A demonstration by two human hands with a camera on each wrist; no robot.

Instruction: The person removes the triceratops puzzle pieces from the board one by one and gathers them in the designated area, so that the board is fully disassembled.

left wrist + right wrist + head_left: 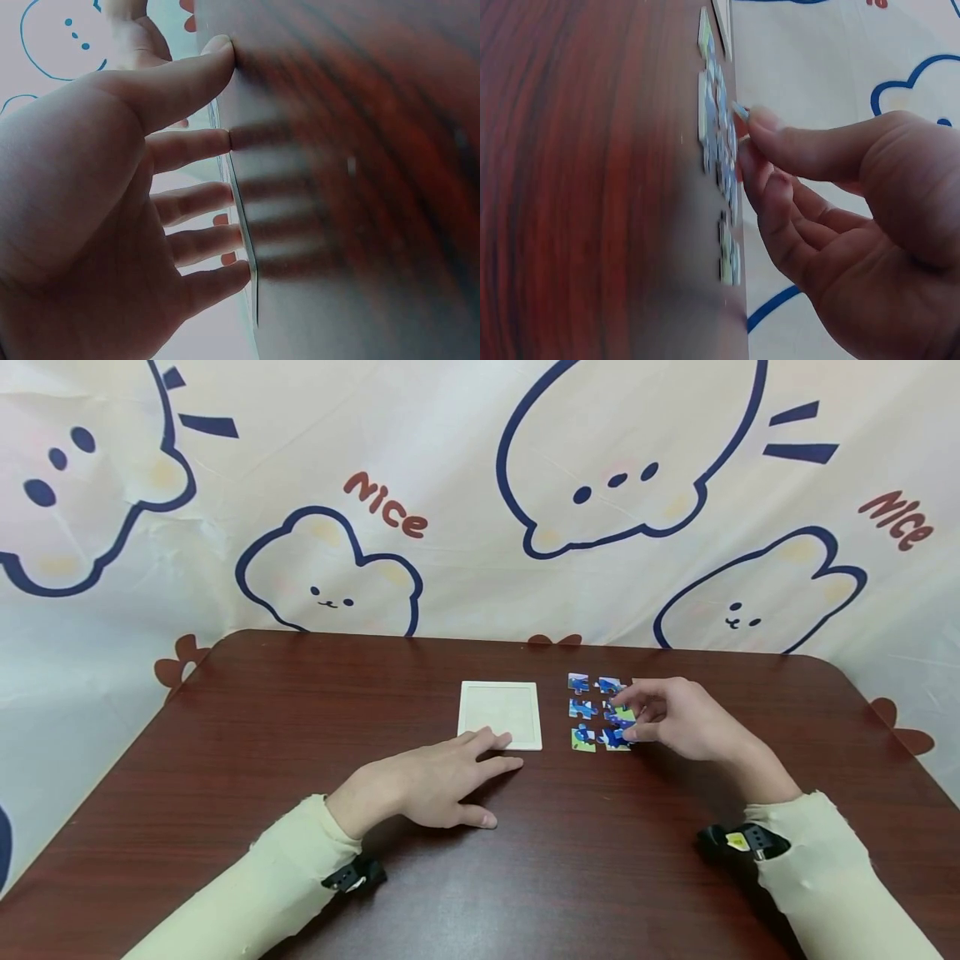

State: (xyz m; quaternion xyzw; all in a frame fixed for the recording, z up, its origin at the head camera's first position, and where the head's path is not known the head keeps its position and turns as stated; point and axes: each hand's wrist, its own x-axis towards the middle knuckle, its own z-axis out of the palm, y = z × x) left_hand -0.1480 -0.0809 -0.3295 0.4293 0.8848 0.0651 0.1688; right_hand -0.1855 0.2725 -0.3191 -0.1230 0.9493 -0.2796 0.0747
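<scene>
A white square puzzle tray [499, 714] lies on the dark wooden table [300, 735]. Right of it, several blue puzzle pieces [579, 683] lie in a loose grid. My right hand [678, 718] reaches over the grid, with thumb and forefinger pinching one puzzle piece [739, 112] at its edge; the other pieces [718, 161] lie flat beside it. My left hand [438, 781] rests flat on the table with straight fingers [199, 144], its fingertips touching the tray's near edge [241, 217]. It holds nothing.
A cloth backdrop [480, 502] printed with cartoon animals hangs behind the table's far edge. The table's rounded corners show at the far left and far right. Both sleeves are pale yellow, with a black camera strap on each wrist.
</scene>
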